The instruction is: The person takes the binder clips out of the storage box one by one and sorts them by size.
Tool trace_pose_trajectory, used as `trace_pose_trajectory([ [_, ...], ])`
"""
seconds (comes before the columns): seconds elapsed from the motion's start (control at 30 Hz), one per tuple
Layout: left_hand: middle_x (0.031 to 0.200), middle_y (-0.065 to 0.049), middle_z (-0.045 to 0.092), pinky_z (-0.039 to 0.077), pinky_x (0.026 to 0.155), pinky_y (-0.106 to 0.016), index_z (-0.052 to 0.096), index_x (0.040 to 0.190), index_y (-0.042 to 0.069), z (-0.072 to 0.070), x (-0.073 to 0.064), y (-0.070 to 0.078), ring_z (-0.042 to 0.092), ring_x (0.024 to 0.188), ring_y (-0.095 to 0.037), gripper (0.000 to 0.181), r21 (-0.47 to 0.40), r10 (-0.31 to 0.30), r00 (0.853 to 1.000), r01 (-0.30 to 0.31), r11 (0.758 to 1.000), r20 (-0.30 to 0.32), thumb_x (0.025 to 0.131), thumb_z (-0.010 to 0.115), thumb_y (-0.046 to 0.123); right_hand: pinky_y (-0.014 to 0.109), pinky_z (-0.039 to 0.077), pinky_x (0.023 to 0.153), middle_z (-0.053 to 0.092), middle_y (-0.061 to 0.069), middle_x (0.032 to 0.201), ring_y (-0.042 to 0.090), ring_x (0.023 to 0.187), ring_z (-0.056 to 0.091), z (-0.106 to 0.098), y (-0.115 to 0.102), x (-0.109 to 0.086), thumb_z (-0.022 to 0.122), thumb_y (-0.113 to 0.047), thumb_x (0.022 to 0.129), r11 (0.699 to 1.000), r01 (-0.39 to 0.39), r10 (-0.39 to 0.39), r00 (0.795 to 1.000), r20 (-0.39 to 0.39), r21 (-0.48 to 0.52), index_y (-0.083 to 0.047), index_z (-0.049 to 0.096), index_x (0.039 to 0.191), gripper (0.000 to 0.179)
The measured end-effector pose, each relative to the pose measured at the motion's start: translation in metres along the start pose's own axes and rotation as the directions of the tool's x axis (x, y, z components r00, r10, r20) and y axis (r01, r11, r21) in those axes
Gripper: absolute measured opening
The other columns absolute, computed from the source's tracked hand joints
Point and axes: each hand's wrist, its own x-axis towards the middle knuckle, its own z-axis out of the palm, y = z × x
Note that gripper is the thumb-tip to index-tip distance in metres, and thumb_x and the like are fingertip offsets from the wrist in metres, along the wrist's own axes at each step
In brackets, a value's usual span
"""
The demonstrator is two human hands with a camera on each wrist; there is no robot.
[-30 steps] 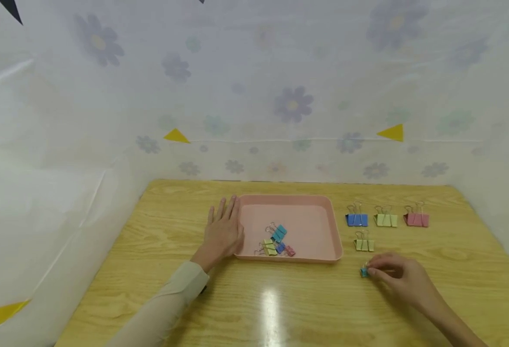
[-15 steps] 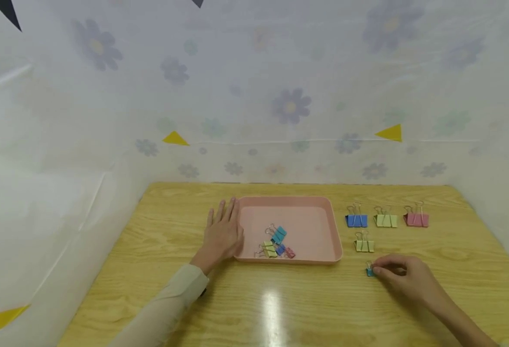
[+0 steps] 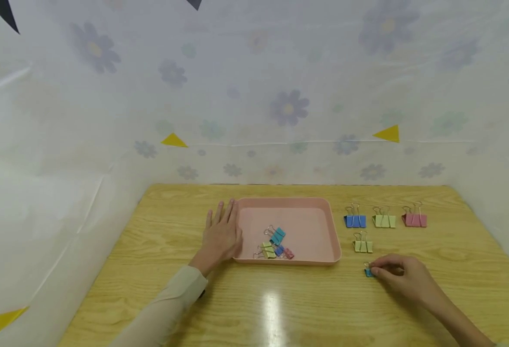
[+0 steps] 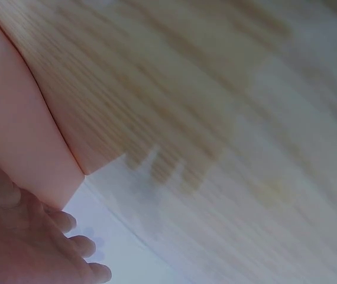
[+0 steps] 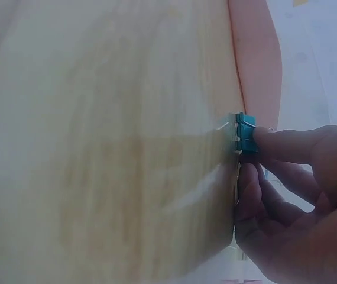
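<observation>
My right hand pinches a small teal binder clip between thumb and fingers, low at the tabletop to the right of the tray. Part of the clip is hidden by the fingertips in the head view. With fingers straight, my left hand rests along the left side of the pink tray. Inside the tray, near its front wall, lie a teal binder clip, a yellow one, a small blue one and a small pink one.
Beyond the right hand, a blue binder clip, a yellow clip and a pink clip stand in a row. A smaller yellow clip sits in front of them. A flowered sheet hangs behind the wooden table.
The small teal clip shifted slightly right in my right hand's fingers, then stayed nearly in place. My left hand has stayed at the tray's side.
</observation>
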Motion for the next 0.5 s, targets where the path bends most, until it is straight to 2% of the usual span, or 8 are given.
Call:
trace_pose_trajectory([
  [0.27, 0.172, -0.007, 0.010, 0.008, 0.124, -0.058, 0.007, 0.166, 0.008, 0.000, -0.001, -0.001, 0.009, 0.157, -0.035, 0.064, -0.016, 0.011, 1.000, -0.011, 1.000, -0.021, 0.109, 0.028, 0.029, 0.023, 0.057, 0.074, 0.076, 0.000, 0.103, -0.002, 0.089, 0.065, -0.001, -0.001, -0.001, 0.077, -0.023, 0.094, 1.000, -0.013, 0.013, 1.000, -0.005, 0.000, -0.016, 0.079, 0.104, 0.013],
  [0.5, 0.172, -0.009, 0.012, 0.008, 0.124, -0.058, 0.009, 0.166, 0.007, 0.000, -0.001, -0.001, 0.010, 0.157, -0.036, 0.064, -0.028, 0.014, 0.999, -0.015, 0.999, -0.031, 0.109, 0.030, 0.028, 0.025, 0.058, 0.071, 0.075, 0.006, 0.104, 0.001, 0.085, 0.068, -0.010, -0.010, -0.004, 0.073, -0.018, 0.097, 0.996, 0.049, -0.045, 0.997, -0.055, 0.071, -0.006, 0.075, 0.117, 0.023],
])
